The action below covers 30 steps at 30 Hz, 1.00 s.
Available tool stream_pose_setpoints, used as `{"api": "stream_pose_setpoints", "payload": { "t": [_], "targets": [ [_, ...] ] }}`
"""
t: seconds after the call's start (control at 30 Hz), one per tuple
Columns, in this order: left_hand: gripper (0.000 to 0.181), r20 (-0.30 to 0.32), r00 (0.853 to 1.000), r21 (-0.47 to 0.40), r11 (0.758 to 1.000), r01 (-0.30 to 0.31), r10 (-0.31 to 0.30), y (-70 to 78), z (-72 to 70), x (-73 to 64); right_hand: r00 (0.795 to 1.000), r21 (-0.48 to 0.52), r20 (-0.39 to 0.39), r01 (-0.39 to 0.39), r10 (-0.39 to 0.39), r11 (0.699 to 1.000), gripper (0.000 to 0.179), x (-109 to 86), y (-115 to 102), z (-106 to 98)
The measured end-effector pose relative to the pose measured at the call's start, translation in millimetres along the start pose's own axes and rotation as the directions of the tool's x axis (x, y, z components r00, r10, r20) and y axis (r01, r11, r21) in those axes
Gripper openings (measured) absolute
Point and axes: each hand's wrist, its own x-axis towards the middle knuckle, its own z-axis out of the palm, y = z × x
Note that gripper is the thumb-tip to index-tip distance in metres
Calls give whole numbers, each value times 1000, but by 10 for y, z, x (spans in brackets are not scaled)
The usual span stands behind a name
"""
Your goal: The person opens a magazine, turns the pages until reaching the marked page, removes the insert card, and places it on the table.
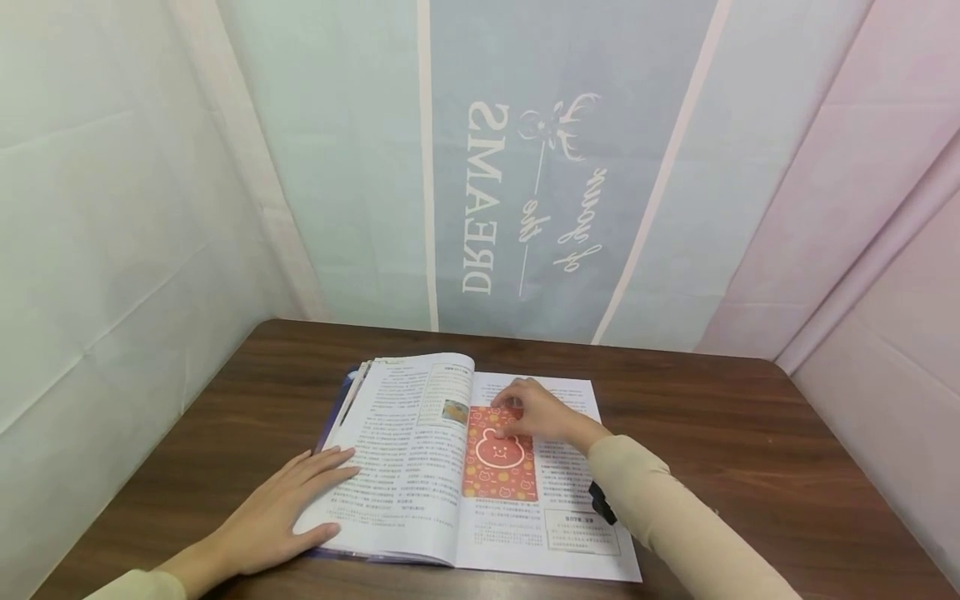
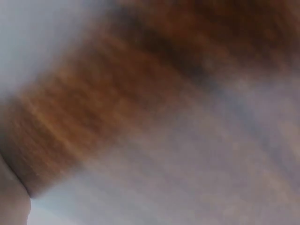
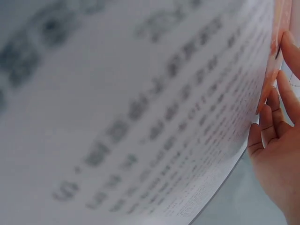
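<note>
A thick magazine (image 1: pixel 397 492) lies spread on the table with printed text on both pages. On its right page, against the spine, is a flat red card (image 1: pixel 501 467) with a bear face and yellow dots. My right hand (image 1: pixel 536 410) pinches the upper part of this card, thumb over its face and fingers at its top edge. In the right wrist view the fingertips (image 3: pixel 269 115) meet the card's edge (image 3: pixel 276 56). My left hand (image 1: pixel 288 508) rests on the left page's outer edge, fingers straight and spread. The left wrist view is blurred.
The dark brown wooden table (image 1: pixel 750 467) reaches out on both sides of the magazine. A hanging cloth (image 1: pixel 570 217) with mirrored lettering stands behind it, and pale cloth walls (image 1: pixel 112 250) close in the sides. The left pages bulge up near the spine.
</note>
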Motion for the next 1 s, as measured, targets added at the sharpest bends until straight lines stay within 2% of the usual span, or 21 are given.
{"api": "stream_pose_setpoints", "payload": {
  "t": [0.17, 0.3, 0.47, 0.57, 0.77, 1.0],
  "targets": [
    [66, 1, 1000, -6, 1000, 11, -11, 11, 6, -11, 1000, 92, 10, -19, 18, 996, 38, -12, -19, -16],
    [65, 2, 1000, -2, 1000, 10, -10, 13, 7, -4, 1000, 177, 14, 6, -8, 984, 28, -40, -8, -67],
    [65, -15, 1000, -3, 1000, 13, -13, 9, -5, 7, 998, 221, -17, 60, -58, 973, 22, -108, 43, -196],
    [66, -17, 1000, -8, 1000, 18, -18, 10, -7, 9, 998, 244, -47, 59, -49, 968, 23, -168, 102, -299],
    [66, -12, 1000, -3, 1000, 28, -28, 11, -7, 18, 995, 295, -101, 15, 16, 955, 22, -299, 290, -510],
    [66, -16, 999, -17, 999, 33, -33, 16, -12, 15, 986, 319, -128, -60, 106, 946, 25, -558, 563, -732]
  ]
}}
